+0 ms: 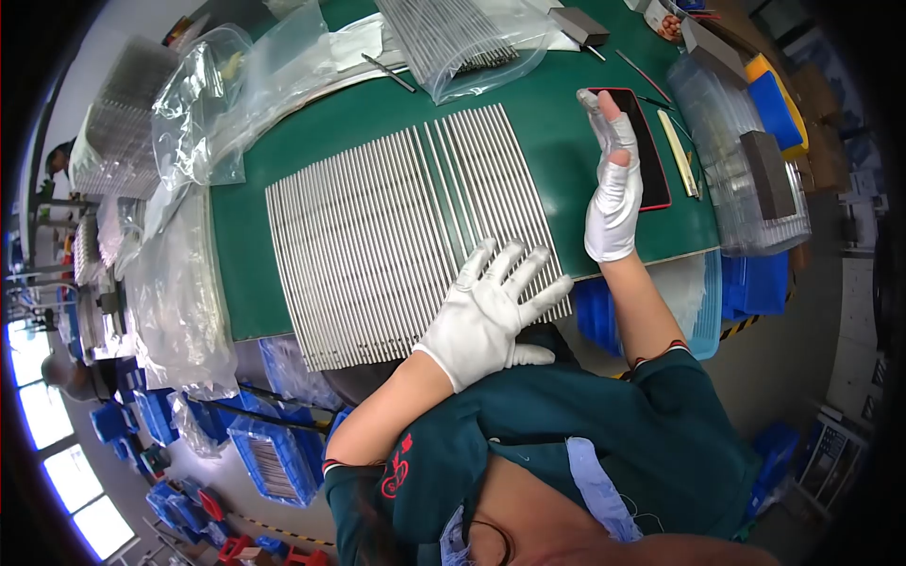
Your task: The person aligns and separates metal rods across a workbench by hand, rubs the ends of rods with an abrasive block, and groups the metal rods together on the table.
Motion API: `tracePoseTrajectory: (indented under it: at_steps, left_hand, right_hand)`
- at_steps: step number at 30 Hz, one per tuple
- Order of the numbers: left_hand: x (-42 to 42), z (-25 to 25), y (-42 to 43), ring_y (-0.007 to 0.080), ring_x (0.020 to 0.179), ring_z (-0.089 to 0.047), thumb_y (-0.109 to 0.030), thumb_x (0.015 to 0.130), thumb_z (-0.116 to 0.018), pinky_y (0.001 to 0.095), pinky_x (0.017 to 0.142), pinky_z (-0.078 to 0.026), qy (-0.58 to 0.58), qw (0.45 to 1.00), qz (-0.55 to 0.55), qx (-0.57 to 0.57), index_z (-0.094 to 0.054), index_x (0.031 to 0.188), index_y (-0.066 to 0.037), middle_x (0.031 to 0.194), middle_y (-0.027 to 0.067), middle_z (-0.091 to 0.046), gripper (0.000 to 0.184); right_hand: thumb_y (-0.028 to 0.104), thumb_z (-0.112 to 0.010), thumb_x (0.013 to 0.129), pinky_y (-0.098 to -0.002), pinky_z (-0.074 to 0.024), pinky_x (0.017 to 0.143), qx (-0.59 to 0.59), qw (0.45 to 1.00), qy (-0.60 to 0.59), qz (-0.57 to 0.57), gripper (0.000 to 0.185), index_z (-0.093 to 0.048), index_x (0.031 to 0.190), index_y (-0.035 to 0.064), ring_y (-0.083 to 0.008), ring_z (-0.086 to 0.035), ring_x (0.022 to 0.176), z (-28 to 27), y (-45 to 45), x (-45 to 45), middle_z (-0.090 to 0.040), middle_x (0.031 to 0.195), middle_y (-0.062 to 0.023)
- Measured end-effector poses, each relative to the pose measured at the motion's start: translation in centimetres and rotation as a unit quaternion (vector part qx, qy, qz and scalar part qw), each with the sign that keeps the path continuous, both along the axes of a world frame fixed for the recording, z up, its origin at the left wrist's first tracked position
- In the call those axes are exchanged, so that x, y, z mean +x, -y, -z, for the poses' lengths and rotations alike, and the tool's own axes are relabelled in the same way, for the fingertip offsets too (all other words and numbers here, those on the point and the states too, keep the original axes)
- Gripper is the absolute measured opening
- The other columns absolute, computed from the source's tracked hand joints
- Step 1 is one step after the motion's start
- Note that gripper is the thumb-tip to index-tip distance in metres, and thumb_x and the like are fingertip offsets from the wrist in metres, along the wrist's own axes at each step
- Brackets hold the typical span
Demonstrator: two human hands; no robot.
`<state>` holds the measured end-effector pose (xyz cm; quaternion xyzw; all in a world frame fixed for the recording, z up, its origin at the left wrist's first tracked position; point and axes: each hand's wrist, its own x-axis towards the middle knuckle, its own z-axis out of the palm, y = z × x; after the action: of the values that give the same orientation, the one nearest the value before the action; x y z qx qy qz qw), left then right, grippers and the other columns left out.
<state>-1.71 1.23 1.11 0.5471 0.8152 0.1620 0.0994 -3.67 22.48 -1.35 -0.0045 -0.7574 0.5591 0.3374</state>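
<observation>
Many thin metal rods (363, 245) lie side by side in a flat row on the green table, with narrow gaps right of the middle. My left hand (486, 316), in a white glove, rests palm down with spread fingers over the near ends of the right-hand rods. To the right of the row, my right hand (613, 193) is held on edge with fingers stretched out and nothing visible in it. Two bare fingertips poke from its glove. Beside it lies a dark, red-edged phone-like slab (649, 156), partly hidden by the hand.
A clear plastic bag with more rods (458, 42) lies at the back of the green table (368, 123). Plastic sheeting (175, 283) covers the left side. On the right are a cream-coloured knife-like tool (678, 156) and clear plastic trays (746, 179). Blue crates (274, 457) stand below.
</observation>
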Motion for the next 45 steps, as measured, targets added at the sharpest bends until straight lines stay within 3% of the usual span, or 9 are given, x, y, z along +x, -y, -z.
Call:
tracePoseTrajectory:
  at_steps: [3, 6, 16, 22, 28, 31, 34, 38, 45]
  left_hand:
    - [-0.2, -1.4, 2.0, 0.0407, 0.136, -0.039, -0.070, 0.069, -0.065, 0.0583, 0.117, -0.020, -0.015, 0.999, -0.046, -0.003, -0.046, 0.144, -0.017, 0.143, 0.0213, -0.046, 0.094]
    - [-0.3, -1.1, 5.9, 0.0416, 0.139, -0.036, -0.067, 0.066, -0.069, 0.0583, 0.117, -0.017, -0.059, 0.975, -0.188, -0.100, -0.041, 0.148, -0.012, 0.148, 0.0238, -0.041, 0.103]
    - [0.5, 0.0, 4.5, 0.0430, 0.141, -0.031, -0.063, 0.067, -0.074, 0.0572, 0.118, -0.016, 0.007, 0.993, -0.116, -0.026, -0.035, 0.151, -0.011, 0.149, 0.0237, -0.038, 0.106]
    - [-0.8, 0.8, 11.2, 0.0455, 0.142, -0.030, -0.072, 0.072, -0.060, 0.0609, 0.117, -0.013, -0.091, 0.938, -0.292, -0.160, -0.031, 0.154, -0.010, 0.153, 0.0258, -0.034, 0.107]
    - [0.4, 1.1, 7.9, 0.0460, 0.141, -0.030, -0.072, 0.076, -0.057, 0.0589, 0.118, -0.013, -0.083, 0.960, -0.255, -0.082, -0.031, 0.154, -0.011, 0.153, 0.0267, -0.034, 0.103]
    - [0.5, 0.8, 7.5, 0.0420, 0.143, -0.031, -0.070, 0.074, -0.063, 0.0592, 0.118, -0.013, -0.041, 0.975, -0.215, -0.029, -0.037, 0.151, -0.012, 0.153, 0.0247, -0.036, 0.100]
    - [-0.9, 1.1, 11.5, 0.0442, 0.144, -0.027, -0.080, 0.079, -0.045, 0.0583, 0.119, -0.010, -0.130, 0.941, -0.308, -0.058, -0.031, 0.154, -0.008, 0.153, 0.0264, -0.034, 0.105]
    - [-1.8, 2.7, 16.0, 0.0446, 0.144, -0.027, -0.073, 0.085, -0.048, 0.0592, 0.118, -0.014, -0.119, 0.894, -0.410, -0.136, -0.030, 0.154, -0.007, 0.155, 0.0259, -0.032, 0.097]
    - [-0.4, 2.2, 11.6, 0.0430, 0.144, -0.028, -0.075, 0.082, -0.049, 0.0557, 0.119, -0.014, -0.087, 0.942, -0.319, -0.054, -0.029, 0.155, -0.010, 0.156, 0.0241, -0.031, 0.100]
  right_hand:
    - [0.037, -0.055, 0.099, -0.0440, -0.0386, 0.111, 0.177, 0.975, 0.135, -0.024, 0.053, -0.047, 0.141, 0.0058, -0.0355, -0.050, 0.131, 1.5, -0.1, -0.4, -0.056, 0.136, -0.0184]
    - [0.042, -0.057, 0.093, -0.0471, -0.0296, 0.116, 0.496, 0.852, 0.167, -0.026, 0.061, -0.049, 0.139, 0.0027, -0.0363, -0.041, 0.137, 1.5, 1.4, -0.7, -0.050, 0.143, -0.0173]
    - [0.043, -0.057, 0.092, -0.0477, -0.0285, 0.117, 0.465, 0.867, 0.172, -0.042, 0.062, -0.048, 0.139, 0.0032, -0.0369, -0.038, 0.139, 1.3, 1.4, -1.1, -0.047, 0.145, -0.0177]
    - [0.041, -0.057, 0.092, -0.0481, -0.0281, 0.118, 0.472, 0.863, 0.175, -0.046, 0.062, -0.047, 0.140, 0.0025, -0.0371, -0.038, 0.139, 1.3, 1.3, -1.2, -0.046, 0.146, -0.0178]
    - [0.053, -0.048, 0.096, -0.0480, -0.0300, 0.116, 0.483, 0.857, 0.176, -0.040, 0.066, -0.046, 0.143, 0.0059, -0.0400, -0.038, 0.139, 1.6, 1.2, -1.4, -0.045, 0.148, -0.0170]
    - [0.040, -0.057, 0.093, -0.0476, -0.0290, 0.117, 0.469, 0.866, 0.169, -0.038, 0.061, -0.047, 0.140, 0.0035, -0.0372, -0.039, 0.138, 1.6, 1.3, -1.3, -0.046, 0.146, -0.0170]
    - [0.040, -0.057, 0.094, -0.0474, -0.0292, 0.117, 0.465, 0.868, 0.167, -0.041, 0.061, -0.045, 0.142, 0.0040, -0.0374, -0.039, 0.138, 1.8, 1.0, -1.3, -0.046, 0.146, -0.0163]
    - [0.040, -0.056, 0.094, -0.0473, -0.0291, 0.117, 0.468, 0.868, 0.163, -0.039, 0.063, -0.044, 0.144, 0.0047, -0.0375, -0.039, 0.138, 2.3, 0.9, -1.5, -0.046, 0.146, -0.0160]
    - [0.042, -0.054, 0.096, -0.0464, -0.0289, 0.117, 0.460, 0.873, 0.160, -0.030, 0.061, -0.043, 0.145, 0.0072, -0.0368, -0.041, 0.137, 2.3, 1.0, -1.5, -0.047, 0.147, -0.0153]
